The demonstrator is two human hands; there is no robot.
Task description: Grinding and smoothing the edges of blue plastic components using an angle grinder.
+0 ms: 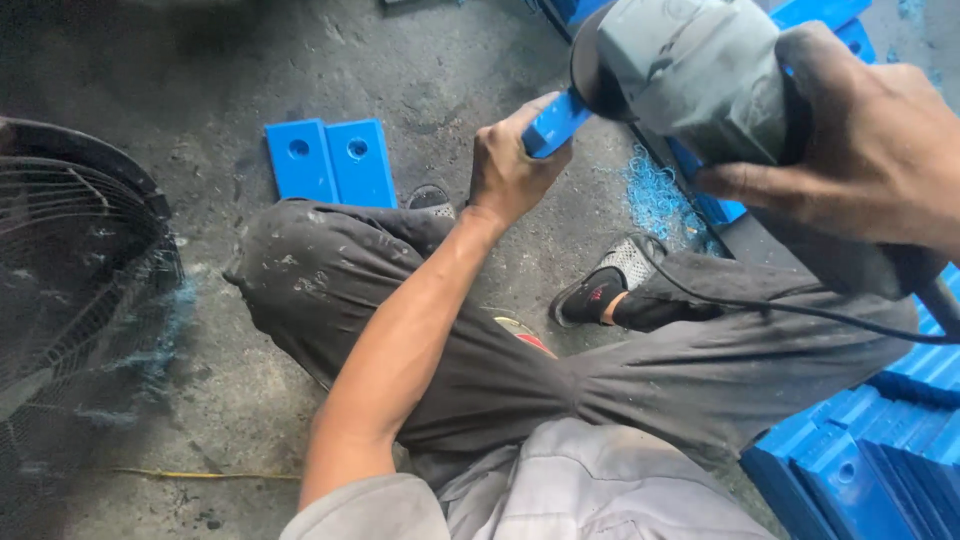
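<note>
Head view: a seated person holds a blue plastic block against a grey power grinder above their lap.

The left hand is closed in a fist around the near end of the blue plastic block, gripping it from below. The block's long axis runs up and to the right, from the fist toward the dark disc at the front of the grey grinder, which it appears to touch. The right hand wraps the grinder's body from the right, fingers curled firmly around it; its black cord trails across the right knee. So the block lies just left of the tool, nearer the left hand. Two finished-looking blue plates lie flat on the concrete floor, farther left. More blue blocks are stacked at near right. A black fan guard stands at far left.
</note>
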